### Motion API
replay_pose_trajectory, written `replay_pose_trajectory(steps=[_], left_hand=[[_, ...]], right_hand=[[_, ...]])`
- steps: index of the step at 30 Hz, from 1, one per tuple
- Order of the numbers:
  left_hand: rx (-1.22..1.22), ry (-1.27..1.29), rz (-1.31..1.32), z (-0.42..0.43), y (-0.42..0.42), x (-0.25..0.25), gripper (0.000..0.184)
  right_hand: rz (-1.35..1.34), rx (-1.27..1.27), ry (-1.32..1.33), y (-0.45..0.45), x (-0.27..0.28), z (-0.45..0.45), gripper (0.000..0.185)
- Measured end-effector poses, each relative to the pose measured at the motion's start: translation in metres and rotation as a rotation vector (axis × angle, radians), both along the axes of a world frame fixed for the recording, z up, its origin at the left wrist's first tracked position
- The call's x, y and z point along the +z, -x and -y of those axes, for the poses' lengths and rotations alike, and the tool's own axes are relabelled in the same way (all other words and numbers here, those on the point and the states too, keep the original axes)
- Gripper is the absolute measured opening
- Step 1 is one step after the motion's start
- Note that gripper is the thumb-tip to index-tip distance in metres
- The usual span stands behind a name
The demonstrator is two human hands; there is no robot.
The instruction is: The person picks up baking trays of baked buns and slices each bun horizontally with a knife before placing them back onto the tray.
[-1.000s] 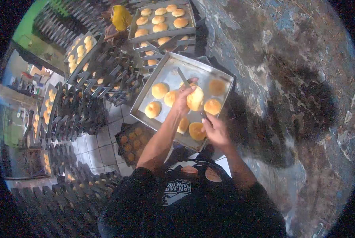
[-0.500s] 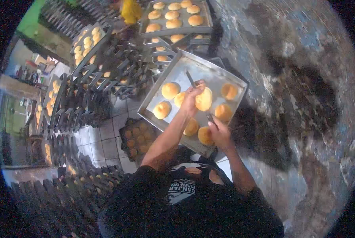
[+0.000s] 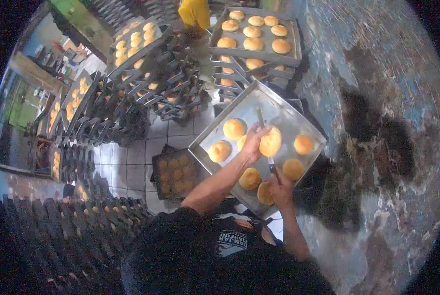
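Observation:
A metal tray (image 3: pixel 220 122) with several round golden buns lies tilted in front of me. Over its middle, my left hand (image 3: pixel 255 139) is closed on a bun (image 3: pixel 270 143) whose pale side faces up. A thin blade-like tool (image 3: pixel 260 116) sticks out beyond my left fingers. My right hand (image 3: pixel 281 188) grips the dark handle of a knife (image 3: pixel 272 164), and the blade reaches the lower edge of the held bun. Another bun (image 3: pixel 265 193) sits partly behind my right hand. Two buns (image 3: pixel 234 129) lie to the left of my left hand.
Stacked trays of buns (image 3: pixel 252 31) stand ahead, with more bun racks (image 3: pixel 134 45) to the left. A dark tray of buns (image 3: pixel 174 172) is low on the tiled floor (image 3: pixel 131 166). A worn wall (image 3: pixel 377 196) runs along the right. A person in yellow (image 3: pixel 194 14) is at the top.
The whole view has shifted, so the tray and both hands appear further right and lower. My hands keep hold of the bun and the knife.

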State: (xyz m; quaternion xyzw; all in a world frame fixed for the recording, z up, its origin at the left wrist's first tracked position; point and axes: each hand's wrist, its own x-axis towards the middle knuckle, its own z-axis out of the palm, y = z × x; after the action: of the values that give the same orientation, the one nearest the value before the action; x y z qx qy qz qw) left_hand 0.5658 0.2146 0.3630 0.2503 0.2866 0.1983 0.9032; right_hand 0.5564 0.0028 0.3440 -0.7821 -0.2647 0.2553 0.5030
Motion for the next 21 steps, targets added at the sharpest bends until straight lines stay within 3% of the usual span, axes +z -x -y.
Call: replay_pose_trajectory(steps=[1,4,8,10,12,16,21], left_hand=[[-0.015,0.018,-0.019,-0.007,-0.002,-0.009,0.064],[0.004,0.059,-0.075,-0.012,-0.009,-0.006,0.065],[-0.069,0.086,0.057,-0.029,-0.022,-0.034,0.053],[-0.13,0.006,-0.014,-0.028,-0.021,-0.007,0.044],[-0.299,0.234,0.182,-0.031,-0.022,-0.005,0.042],[-0.304,-0.018,0.163,-0.032,-0.03,-0.013,0.033],[-0.219,0.039,0.119,-0.056,-0.02,-0.014,0.031]], right_hand=[[0.002,-0.014,0.01,0.0,-0.007,-0.001,0.039],[0.291,-0.065,0.016,0.001,-0.019,0.013,0.04],[-0.007,-0.115,0.039,-0.015,0.041,-0.006,0.041],[-0.039,-0.167,0.016,-0.027,0.054,-0.015,0.042],[-0.06,-0.101,-0.024,-0.037,0.06,-0.023,0.042],[-0.179,-0.113,0.053,-0.039,0.049,-0.039,0.042],[-0.303,-0.304,-0.223,-0.047,0.065,-0.048,0.038]])
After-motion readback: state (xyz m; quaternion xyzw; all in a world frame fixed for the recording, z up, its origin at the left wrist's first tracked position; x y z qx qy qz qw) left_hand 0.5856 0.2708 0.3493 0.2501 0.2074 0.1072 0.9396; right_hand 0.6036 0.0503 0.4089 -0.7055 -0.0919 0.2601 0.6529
